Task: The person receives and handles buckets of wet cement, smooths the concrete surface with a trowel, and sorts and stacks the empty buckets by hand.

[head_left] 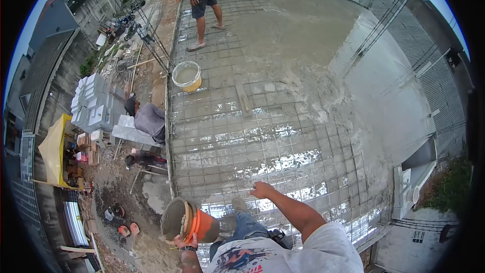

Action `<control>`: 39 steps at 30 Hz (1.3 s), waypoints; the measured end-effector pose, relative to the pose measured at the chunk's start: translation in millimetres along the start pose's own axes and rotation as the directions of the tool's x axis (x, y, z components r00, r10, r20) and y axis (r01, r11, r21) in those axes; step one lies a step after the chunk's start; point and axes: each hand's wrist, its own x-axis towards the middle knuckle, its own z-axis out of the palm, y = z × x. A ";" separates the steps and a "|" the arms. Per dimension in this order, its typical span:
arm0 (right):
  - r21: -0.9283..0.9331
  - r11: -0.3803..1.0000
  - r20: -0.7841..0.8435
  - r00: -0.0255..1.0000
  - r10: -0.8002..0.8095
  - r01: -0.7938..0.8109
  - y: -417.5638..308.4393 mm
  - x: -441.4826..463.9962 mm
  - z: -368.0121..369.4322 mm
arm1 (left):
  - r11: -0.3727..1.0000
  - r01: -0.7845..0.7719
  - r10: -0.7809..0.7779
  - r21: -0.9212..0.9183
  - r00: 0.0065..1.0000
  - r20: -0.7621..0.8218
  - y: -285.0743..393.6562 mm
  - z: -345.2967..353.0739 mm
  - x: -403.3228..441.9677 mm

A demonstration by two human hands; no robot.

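My left hand [186,242], with a dark band at the wrist, grips nested buckets [206,226] low at the slab's left edge. They are tipped on their side, with an orange outer wall, several rims showing and a grey, cement-coated inside. My right hand [261,190] is held out over the steel mesh [273,146], its fingers curled closed; I see nothing in it. Under me, wet grey concrete lies partly over the mesh. One of my feet [239,203] stands on the mesh.
A whitish bucket [187,77] holding grey mix stands by the left edge. A board [243,98] lies on the mesh. Another person [203,5] stands at the far end. Below the drop on the left are workers [150,120] and stacked white blocks [93,103]. Upright rebar [384,25] rises at right.
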 end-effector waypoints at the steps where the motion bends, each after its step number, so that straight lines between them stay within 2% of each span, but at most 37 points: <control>1: 0.007 1.000 -0.045 0.999 0.011 -0.011 18.6 -3.3 14.8 | 1.000 -0.002 0.002 0.010 1.000 -0.008 -4.1 0.9 -0.9; 3: 0.027 0.999 -0.092 0.995 0.045 -0.043 44.1 -15.0 38.0 | 1.000 -0.011 0.012 0.021 1.000 -0.027 -12.0 5.3 -6.2; 4: 0.043 0.997 -0.098 0.993 0.071 -0.067 51.8 -20.5 44.9 | 0.999 0.038 -0.037 0.013 0.995 -0.092 -12.2 7.7 -8.9; 7: 0.058 0.991 -0.102 0.987 0.128 -0.123 74.7 -26.9 66.8 | 0.995 -0.010 0.009 0.097 1.000 0.010 -20.6 13.6 -28.7; 11: 0.052 0.991 -0.084 0.988 0.129 -0.125 73.5 -22.1 71.2 | 0.994 -0.054 0.057 0.098 0.998 -0.022 -27.7 21.6 -50.2; 13: 0.058 0.996 -0.087 0.994 0.073 -0.068 57.9 -16.7 62.8 | 0.995 -0.040 0.042 0.093 0.999 -0.020 -26.8 17.2 -45.2; 14: 0.083 0.992 -0.090 0.991 0.104 -0.096 47.3 -13.6 60.3 | 0.995 -0.030 0.031 0.095 0.999 -0.013 -25.5 13.0 -43.6; 17: 0.108 0.993 -0.201 0.978 0.060 -0.039 14.8 -7.7 56.3 | 0.994 0.009 -0.025 0.109 0.989 0.146 -20.9 1.6 -48.9; 18: 0.118 0.993 -0.199 0.980 0.029 -0.005 4.7 -5.0 56.1 | 0.996 -0.006 -0.004 0.090 0.994 0.109 -21.2 -0.8 -53.4; 21: 0.075 0.997 -0.159 0.987 0.027 -0.015 -25.5 4.0 68.0 | 1.000 -0.025 0.023 0.012 0.986 0.163 -16.4 -16.2 -59.8; 25: 0.022 0.994 -0.146 0.984 -0.103 0.107 -75.9 -14.0 87.7 | 0.998 -0.013 0.021 -0.065 0.993 0.120 -3.5 -41.2 -61.0; 26: 0.010 0.994 -0.133 0.985 -0.107 0.109 -85.0 -16.2 95.9 | 0.994 0.012 -0.003 -0.108 0.996 0.084 0.1 -47.7 -61.4; 29: -0.069 0.985 -0.135 0.977 -0.165 0.157 -113.7 -29.8 128.3 | 0.982 0.043 -0.017 -0.182 0.990 0.143 13.0 -83.7 -61.7; 32: -0.073 0.986 -0.056 0.986 -0.157 0.153 -143.1 -49.7 164.2 | 0.967 0.075 -0.033 -0.244 0.985 0.170 30.8 -123.0 -63.0; 35: -0.138 0.974 -0.065 0.979 -0.191 0.181 -156.5 -57.7 216.6 | 0.965 0.065 -0.033 -0.253 0.991 0.129 48.7 -162.6 -62.8; 36: -0.156 0.967 -0.020 0.978 -0.207 0.201 -156.7 -56.4 233.5 | 0.967 0.013 0.006 -0.255 0.997 0.071 53.5 -172.8 -64.8; 39: -0.205 0.948 -0.070 0.963 -0.261 0.243 -179.8 -82.4 267.6 | 0.963 0.018 0.011 -0.270 0.994 0.108 72.6 -209.7 -61.6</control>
